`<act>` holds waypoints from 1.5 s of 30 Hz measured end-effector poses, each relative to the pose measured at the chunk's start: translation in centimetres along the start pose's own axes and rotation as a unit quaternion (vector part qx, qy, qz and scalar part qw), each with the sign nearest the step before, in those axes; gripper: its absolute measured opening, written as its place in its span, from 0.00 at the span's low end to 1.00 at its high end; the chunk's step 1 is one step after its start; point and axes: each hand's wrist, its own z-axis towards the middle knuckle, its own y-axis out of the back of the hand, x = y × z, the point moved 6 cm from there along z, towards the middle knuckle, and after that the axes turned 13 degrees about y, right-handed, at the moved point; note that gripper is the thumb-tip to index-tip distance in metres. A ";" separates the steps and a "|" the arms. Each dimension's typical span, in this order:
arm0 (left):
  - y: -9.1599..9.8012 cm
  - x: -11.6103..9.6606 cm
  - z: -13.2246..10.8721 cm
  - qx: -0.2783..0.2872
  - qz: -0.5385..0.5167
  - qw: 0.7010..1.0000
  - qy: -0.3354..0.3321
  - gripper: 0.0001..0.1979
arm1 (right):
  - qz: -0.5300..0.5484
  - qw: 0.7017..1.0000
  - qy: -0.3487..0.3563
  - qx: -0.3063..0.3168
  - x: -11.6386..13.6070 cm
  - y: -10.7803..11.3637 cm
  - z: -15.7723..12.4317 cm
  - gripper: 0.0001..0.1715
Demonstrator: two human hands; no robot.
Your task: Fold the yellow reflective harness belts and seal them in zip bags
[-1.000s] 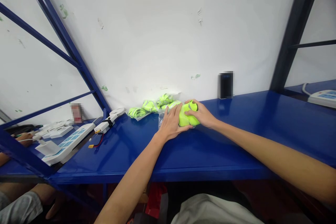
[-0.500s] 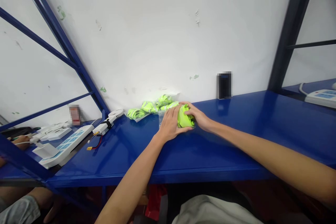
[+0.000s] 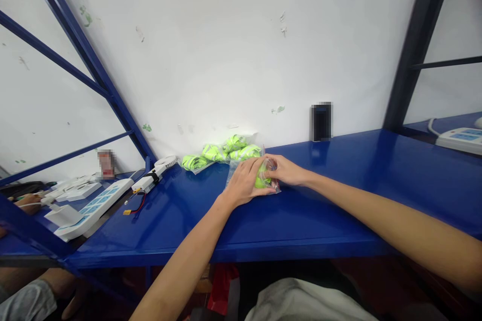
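Note:
Between my two hands is a rolled fluorescent yellow-green reflective vest (image 3: 260, 179) inside a clear plastic bag (image 3: 277, 188). My left hand (image 3: 243, 181) lies over the left side of the bag, with its thumb along the near edge. On the opposite side, my right hand (image 3: 285, 169) has its fingers curled at the bag's right end. Much of the vest is hidden by my hands. Just behind them, several similar bagged vests (image 3: 244, 152) are heaped against the wall.
The blue table (image 3: 339, 200) meets a white wall. A dark, blurred upright object (image 3: 321, 121) leans there. Left are a white handheld fan (image 3: 165, 162), a wired connector (image 3: 128, 212), a power strip (image 3: 96, 210) and a blue frame post (image 3: 124, 115). Another person's hand (image 3: 30, 203) shows far left.
The rolled vest, bare at its right end before, is now covered by the clear bag there. My right fingers have shifted slightly left and down over that end.

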 end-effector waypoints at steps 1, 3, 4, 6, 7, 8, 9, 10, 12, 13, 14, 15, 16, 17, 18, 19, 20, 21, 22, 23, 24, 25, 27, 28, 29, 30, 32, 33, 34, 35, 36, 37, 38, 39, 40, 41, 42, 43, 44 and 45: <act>-0.2 -0.3 0.2 -0.003 0.003 1.000 0.005 0.42 | -0.018 1.000 0.007 -0.017 0.0 -0.1 0.1 0.15; -0.4 -0.8 0.5 -0.010 0.011 1.000 0.018 0.41 | -0.046 0.998 0.009 -0.043 0.1 -0.4 0.1 0.08; -0.5 -1.0 0.6 -0.013 0.016 1.000 0.022 0.41 | -0.058 0.997 0.010 -0.053 0.2 -0.5 0.1 0.06; -0.5 -1.6 0.6 -0.012 0.021 0.999 0.020 0.42 | -0.071 0.995 0.012 -0.065 0.3 -0.4 0.0 0.05; -0.3 -1.7 0.6 -0.010 0.020 1.000 0.015 0.42 | -0.071 0.995 0.013 -0.070 0.4 -0.3 -0.1 0.05; 0.0 -1.8 0.5 -0.008 0.015 1.000 0.011 0.42 | -0.067 0.995 0.014 -0.073 0.4 -0.2 -0.2 0.06; 0.4 -1.8 0.5 -0.008 0.007 1.000 0.008 0.41 | -0.060 0.995 0.014 -0.076 0.4 -0.1 -0.3 0.06; 0.9 -1.7 0.5 -0.011 -0.003 1.000 0.010 0.39 | -0.050 0.996 0.011 -0.078 0.3 0.0 -0.3 0.07; 2.0 -0.8 0.8 -0.026 -0.027 0.999 0.035 0.32 | -0.022 0.997 0.000 -0.078 -0.1 0.0 -0.4 0.10; 2.5 -0.3 1.2 -0.031 -0.039 0.997 0.052 0.29 | -0.003 0.997 -0.008 -0.075 -0.4 -0.1 -0.4 0.11; 2.8 0.3 1.7 -0.029 -0.050 0.996 0.068 0.27 | 0.020 0.997 -0.017 -0.073 -0.6 -0.3 -0.4 0.13; 2.8 0.8 2.3 -0.013 -0.059 0.995 0.076 0.24 | 0.044 0.996 -0.028 -0.071 -0.8 -0.5 -0.4 0.14; 2.6 1.1 2.9 0.015 -0.063 0.995 0.077 0.22 | 0.071 0.994 -0.042 -0.072 -1.0 -0.6 -0.4 0.16; 2.3 1.4 3.5 0.049 -0.062 0.994 0.074 0.20 | 0.098 0.990 -0.059 -0.076 -1.3 -0.6 -0.4 0.17; 1.8 1.6 4.1 0.083 -0.059 0.992 0.072 0.19 | 0.126 0.985 -0.083 -0.083 -1.5 -0.6 -0.4 0.18; 1.3 2.0 4.6 0.112 -0.054 0.989 0.077 0.18 | 0.152 0.978 -0.111 -0.094 -1.8 -0.5 -0.5 0.18; 0.9 2.4 5.0 0.134 -0.048 0.986 0.090 0.18 | 0.175 0.969 -0.140 -0.106 -2.1 -0.4 -0.7 0.19; 0.5 2.8 5.4 0.145 -0.039 0.983 0.109 0.18 | 0.194 0.959 -0.166 -0.119 -2.4 -0.2 -0.9 0.20; 0.3 3.3 5.6 0.149 -0.030 0.980 0.129 0.18 | 0.207 0.951 -0.186 -0.131 -2.5 -0.1 -1.0 0.21; 0.1 3.8 5.8 0.150 -0.021 0.978 0.147 0.17 | 0.212 0.947 -0.198 -0.138 -2.6 0.1 -1.1 0.21; 0.0 4.2 5.8 0.147 -0.012 0.976 0.161 0.17 | 0.209 0.947 -0.201 -0.140 -2.7 0.2 -1.2 0.21; 0.0 4.5 5.8 0.141 -0.004 0.975 0.170 0.17 | 0.198 0.950 -0.201 -0.136 -2.7 0.2 -1.2 0.20; 0.1 4.9 5.5 0.132 0.003 0.975 0.180 0.17 | 0.162 0.962 -0.192 -0.108 -2.8 -0.1 -1.1 0.17; 0.2 5.0 5.3 0.129 0.004 0.975 0.183 0.16 | 0.144 0.968 -0.185 -0.091 -2.8 -0.3 -1.1 0.15; 0.3 5.1 5.1 0.128 0.003 0.974 0.186 0.16 | 0.131 0.972 -0.178 -0.077 -2.9 -0.5 -1.0 0.13; 0.4 5.2 4.8 0.127 -0.001 0.974 0.188 0.16 | 0.124 0.975 -0.169 -0.069 -3.0 -0.6 -1.0 0.12; 0.5 5.2 4.4 0.120 -0.020 0.974 0.190 0.17 | 0.120 0.979 -0.153 -0.061 -3.2 -0.8 -0.9 0.11; 0.5 5.1 4.3 0.114 -0.033 0.975 0.189 0.17 | 0.120 0.980 -0.149 -0.061 -3.3 -0.8 -0.9 0.11; 0.5 5.0 4.2 0.107 -0.046 0.975 0.188 0.17 | 0.120 0.980 -0.148 -0.059 -3.4 -0.8 -0.9 0.11; 0.5 5.0 4.1 0.098 -0.056 0.976 0.186 0.17 | 0.119 0.980 -0.150 -0.056 -3.4 -0.8 -0.9 0.11; 0.5 4.9 4.1 0.090 -0.062 0.977 0.184 0.17 | 0.117 0.980 -0.153 -0.052 -3.5 -0.8 -0.9 0.12; 0.5 4.8 4.0 0.084 -0.064 0.978 0.182 0.16 | 0.116 0.980 -0.157 -0.050 -3.5 -0.7 -1.0 0.12; 0.4 4.8 4.0 0.079 -0.060 0.978 0.181 0.16 | 0.115 0.979 -0.160 -0.052 -3.5 -0.7 -1.0 0.11; 0.4 4.7 3.9 0.074 -0.053 0.979 0.182 0.16 | 0.116 0.978 -0.162 -0.059 -3.5 -0.7 -1.1 0.12; 0.4 4.6 3.9 0.068 -0.044 0.980 0.184 0.16 | 0.118 0.977 -0.163 -0.067 -3.5 -0.6 -1.1 0.12; 0.5 4.5 3.9 0.064 -0.032 0.980 0.186 0.17 | 0.119 0.977 -0.162 -0.078 -3.5 -0.6 -1.1 0.14; 0.5 4.4 3.8 0.060 -0.019 0.980 0.189 0.17 | 0.117 0.976 -0.158 -0.089 -3.4 -0.5 -1.1 0.15; 0.5 4.3 3.8 0.058 -0.005 0.980 0.192 0.17 | 0.112 0.977 -0.152 -0.101 -3.4 -0.5 -1.1 0.16; 0.5 4.2 3.8 0.057 0.008 0.979 0.193 0.17 | 0.103 0.978 -0.144 -0.111 -3.3 -0.4 -1.1 0.16; 0.4 4.0 3.8 0.057 0.018 0.979 0.193 0.18 | 0.093 0.979 -0.136 -0.119 -3.2 -0.4 -1.0 0.15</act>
